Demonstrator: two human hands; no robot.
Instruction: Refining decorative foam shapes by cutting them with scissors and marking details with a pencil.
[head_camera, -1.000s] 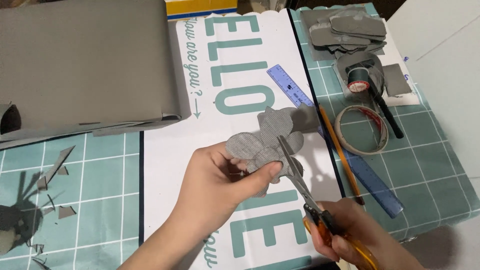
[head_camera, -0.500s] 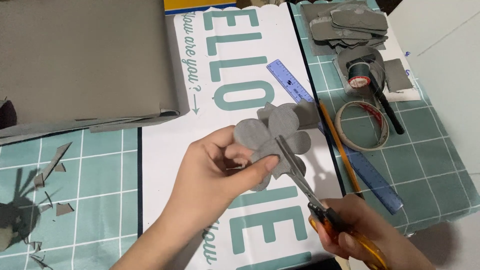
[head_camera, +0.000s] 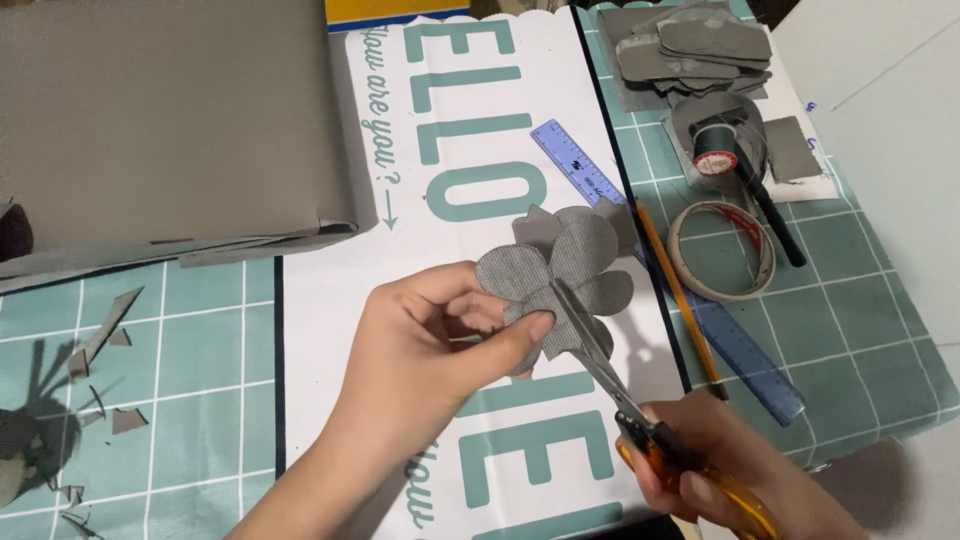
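Grey ribbed fabric, cut into a lobed flower shape (head_camera: 560, 285), sits raised above the middle of the white printed sheet (head_camera: 330, 400); its rounded petals fan up and to the right, their edges clean, fine ribs running along them. Left hand (head_camera: 430, 340) pinches the piece at its lower left, thumb pressed on top of the cloth, other fingers curled beneath. Right hand (head_camera: 720, 470), low at the picture's bottom edge, is closed around the orange handles of a pair of scissors (head_camera: 610, 375); the blades lie slim across the centre of the flower, nearly together, tips among the petals. Just right of the flower, partly under it, a blue ruler (head_camera: 740, 350) and a pencil (head_camera: 680, 300) run diagonally along the sheet's dark border. Further right on the teal grid mat (head_camera: 200, 330): a ring of tape (head_camera: 722, 250), a spool of dark thread (head_camera: 715, 150), a black pen (head_camera: 775, 215), and a stack of grey cut pieces (head_camera: 700, 45) at the top. Large grey fabric (head_camera: 170, 120) fills the upper left. Small grey offcuts (head_camera: 105, 330) scatter on the mat at left. Bare sheet lies around and below the left hand.
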